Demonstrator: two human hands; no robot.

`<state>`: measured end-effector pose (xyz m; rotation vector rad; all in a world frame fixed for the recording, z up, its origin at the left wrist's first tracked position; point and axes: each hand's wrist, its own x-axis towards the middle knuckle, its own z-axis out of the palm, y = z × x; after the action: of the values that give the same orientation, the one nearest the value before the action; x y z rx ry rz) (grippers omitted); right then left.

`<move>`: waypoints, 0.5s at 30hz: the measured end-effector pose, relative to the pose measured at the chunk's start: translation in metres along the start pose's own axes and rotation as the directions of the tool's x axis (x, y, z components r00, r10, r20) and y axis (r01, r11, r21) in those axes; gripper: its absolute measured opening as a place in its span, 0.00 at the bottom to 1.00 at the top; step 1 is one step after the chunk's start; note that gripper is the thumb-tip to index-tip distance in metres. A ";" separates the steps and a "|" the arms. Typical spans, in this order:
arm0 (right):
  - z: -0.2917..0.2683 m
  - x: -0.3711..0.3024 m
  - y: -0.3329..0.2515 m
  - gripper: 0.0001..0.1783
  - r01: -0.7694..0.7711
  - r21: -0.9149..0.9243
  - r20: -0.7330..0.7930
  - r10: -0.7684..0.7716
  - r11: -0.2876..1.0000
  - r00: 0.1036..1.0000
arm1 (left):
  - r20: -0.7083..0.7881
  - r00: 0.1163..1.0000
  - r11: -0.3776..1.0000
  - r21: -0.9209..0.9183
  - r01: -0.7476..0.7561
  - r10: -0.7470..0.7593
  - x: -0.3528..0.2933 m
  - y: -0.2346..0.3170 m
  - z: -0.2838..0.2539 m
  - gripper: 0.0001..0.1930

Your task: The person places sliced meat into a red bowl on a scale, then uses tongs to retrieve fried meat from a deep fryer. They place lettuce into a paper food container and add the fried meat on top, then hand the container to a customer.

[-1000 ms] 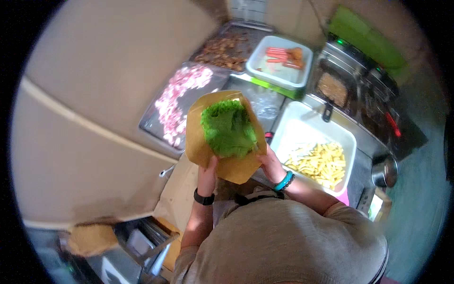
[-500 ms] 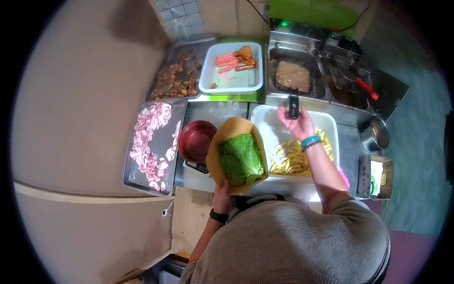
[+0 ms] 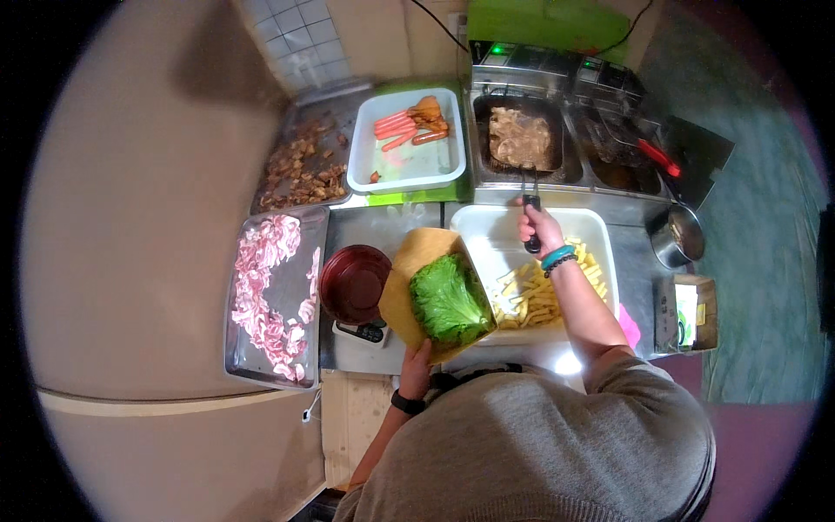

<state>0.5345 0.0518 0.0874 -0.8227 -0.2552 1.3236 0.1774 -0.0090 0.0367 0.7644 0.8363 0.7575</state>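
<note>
My left hand grips the near edge of a brown paper tray, with the thumb at its rim. Green lettuce leaves lie inside the tray. My right hand is wrapped round the black handle of a wire fryer basket, above a white tub. Pale brown cooked meat pieces fill the basket, at the left well of a steel fryer. Below my right forearm, cut fries lie in the white tub.
Left stands a tray of raw sliced meat; behind it, a tray of browned pieces. A white bin holds sausages. A dark red bowl sits on a scale. Right are a red-handled basket, a steel pot and a carton.
My right hand has closed round the basket handle, which lay against its open fingers before. The meat now shows raised and clearer. The paper tray stays in my left hand.
</note>
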 end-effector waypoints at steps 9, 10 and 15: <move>0.026 -0.044 -0.049 0.11 0.050 -0.193 0.032 -0.045 0.980 0.998 | -0.035 0.999 0.984 0.179 0.010 -0.004 0.002 -0.009 -0.004 0.16; 0.032 -0.053 -0.049 0.12 0.089 -0.230 0.043 -0.082 0.969 0.996 | -0.026 1.000 0.985 0.174 -0.012 0.017 0.003 -0.010 -0.003 0.16; 0.004 -0.038 -0.042 0.12 -0.023 -0.169 -0.015 0.021 0.985 1.000 | -0.001 0.999 0.994 0.103 -0.048 0.048 0.006 -0.011 0.002 0.16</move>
<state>0.5534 0.0173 0.1283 -0.9787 -0.3527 1.3296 0.1850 -0.0107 0.0264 0.8778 0.8677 0.7628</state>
